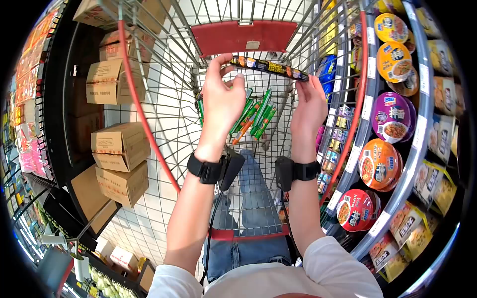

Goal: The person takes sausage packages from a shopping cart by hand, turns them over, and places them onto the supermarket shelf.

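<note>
A long, thin black packet point(271, 67) with yellow and orange print is held up crosswise over the shopping cart point(278, 111). My left hand point(223, 97) is closed on its left end, fingers curled and thumb near it. At the other end, my right hand point(310, 102) pinches the packet between fingertips and thumb. Below them, several slim green and orange packets point(253, 116) lie loosely piled on the wire floor of the cart; my left hand hides part of the pile. Black straps with small boxes sit on both wrists.
On the right, shelves hold cup noodles point(393, 116) and bagged noodles point(430, 184). Cardboard boxes point(119, 82) are stacked along the left shelf, outside the cart. A red panel point(243, 37) crosses the cart's far end, and red rails point(134, 94) line its sides.
</note>
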A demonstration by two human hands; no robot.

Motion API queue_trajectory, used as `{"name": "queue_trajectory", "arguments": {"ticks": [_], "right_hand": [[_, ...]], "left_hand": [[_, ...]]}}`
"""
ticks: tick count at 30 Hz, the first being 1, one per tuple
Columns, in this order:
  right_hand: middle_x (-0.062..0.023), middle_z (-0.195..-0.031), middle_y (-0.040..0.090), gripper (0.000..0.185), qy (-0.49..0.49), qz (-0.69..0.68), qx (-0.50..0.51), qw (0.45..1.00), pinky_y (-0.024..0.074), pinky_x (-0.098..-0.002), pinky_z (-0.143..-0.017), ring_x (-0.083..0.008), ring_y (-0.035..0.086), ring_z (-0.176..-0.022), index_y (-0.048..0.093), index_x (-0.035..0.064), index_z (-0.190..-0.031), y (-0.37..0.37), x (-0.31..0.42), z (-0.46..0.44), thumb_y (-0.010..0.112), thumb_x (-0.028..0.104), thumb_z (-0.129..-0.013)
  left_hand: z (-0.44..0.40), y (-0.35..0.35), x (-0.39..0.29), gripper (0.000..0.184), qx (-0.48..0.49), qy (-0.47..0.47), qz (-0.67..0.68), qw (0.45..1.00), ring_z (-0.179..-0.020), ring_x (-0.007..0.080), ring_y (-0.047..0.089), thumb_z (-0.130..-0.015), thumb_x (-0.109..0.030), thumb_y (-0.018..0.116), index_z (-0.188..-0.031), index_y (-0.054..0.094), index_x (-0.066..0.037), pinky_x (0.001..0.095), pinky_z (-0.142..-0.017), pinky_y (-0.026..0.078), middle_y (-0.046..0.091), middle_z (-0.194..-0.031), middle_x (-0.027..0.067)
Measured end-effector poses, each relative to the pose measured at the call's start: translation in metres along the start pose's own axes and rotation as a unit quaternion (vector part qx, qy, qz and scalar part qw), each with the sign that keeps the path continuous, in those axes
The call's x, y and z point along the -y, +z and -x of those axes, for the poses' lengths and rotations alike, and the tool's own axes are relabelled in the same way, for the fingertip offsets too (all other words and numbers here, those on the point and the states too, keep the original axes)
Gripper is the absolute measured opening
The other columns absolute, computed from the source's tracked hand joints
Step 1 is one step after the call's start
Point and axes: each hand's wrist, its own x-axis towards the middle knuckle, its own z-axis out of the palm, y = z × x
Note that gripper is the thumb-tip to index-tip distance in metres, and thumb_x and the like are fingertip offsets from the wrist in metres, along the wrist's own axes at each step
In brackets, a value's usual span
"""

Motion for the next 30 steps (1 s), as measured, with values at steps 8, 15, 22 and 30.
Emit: {"name": "queue_trajectory", "arguments": {"ticks": [8, 15, 22, 30], "right_hand": [[-0.015, -0.117, 0.06, 0.027, -0.127, -0.094, 0.042, 0.987, 0.051, -0.0342, -0.091, -0.0194, 0.061, -0.099, 0.055, -0.0073, -0.119, -0.014, 0.089, 0.099, 0.051, 0.001, -0.094], [-0.0136, -0.113, 0.061, 0.021, -0.187, -0.087, 0.071, 0.976, 0.0528, -0.0298, -0.087, -0.0166, 0.061, -0.1, 0.058, -0.0059, -0.114, -0.039, 0.163, 0.216, 0.052, 0.002, -0.095], [-0.0119, -0.11, 0.064, 0.02, -0.274, -0.072, 0.135, 0.95, 0.0532, -0.027, -0.081, -0.0138, 0.062, -0.092, 0.06, -0.0046, -0.112, -0.087, 0.218, 0.343, 0.058, 0.003, -0.094], [-0.0093, -0.102, 0.067, 0.024, -0.338, -0.099, 0.138, 0.925, 0.0501, -0.0243, -0.082, -0.0115, 0.062, -0.092, 0.062, -0.0051, -0.113, -0.13, 0.264, 0.506, 0.064, 0.009, -0.092]], "left_hand": [[0.105, -0.061, -0.074, 0.021, 0.033, 0.118, 0.082, 0.989, -0.09, 0.0101, 0.063, -0.09, 0.0, 0.061, -0.11, 0.055, 0.002, 0.0204, -0.063, 0.05, 0.065, -0.1, 0.0108], [0.21, -0.115, -0.103, 0.02, 0.063, 0.178, 0.106, 0.976, -0.09, 0.0139, 0.066, -0.089, 0.003, 0.062, -0.108, 0.055, 0.006, 0.0235, -0.079, 0.053, 0.067, -0.096, 0.0119], [0.328, -0.174, -0.113, 0.024, 0.081, 0.263, 0.142, 0.951, -0.085, 0.0127, 0.065, -0.093, -0.003, 0.059, -0.115, 0.06, 0.006, 0.0245, -0.076, 0.053, 0.064, -0.097, 0.009], [0.473, -0.244, -0.135, 0.031, 0.077, 0.34, 0.177, 0.92, -0.067, 0.0097, 0.06, -0.102, -0.025, 0.049, -0.104, 0.061, 0.004, 0.0238, -0.063, 0.05, 0.063, -0.078, 0.0044]]}}
